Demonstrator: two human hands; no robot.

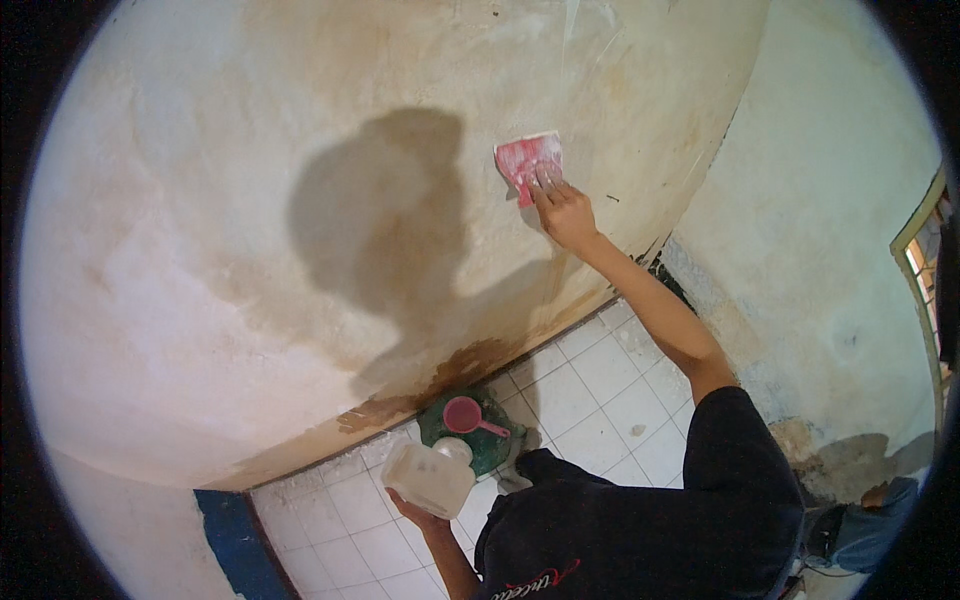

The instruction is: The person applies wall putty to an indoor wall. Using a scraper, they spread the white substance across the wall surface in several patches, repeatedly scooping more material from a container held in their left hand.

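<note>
While the right hand (566, 212) pinched a scraper (522, 155) at the wall (210, 190), the left hand (416, 511), partly hidden, clasped a container (428, 484).

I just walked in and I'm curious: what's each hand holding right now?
Left hand: holding a whitish container.
Right hand: closed on a pink scraper.

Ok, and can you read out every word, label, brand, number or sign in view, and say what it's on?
Black short-sleeved shirt: red-and-white script lettering at the picture's lower edge; I won't copy out its wording.
Pink scraper, whitish plastic container, pink dipper: no lettering that I can make out.
</note>
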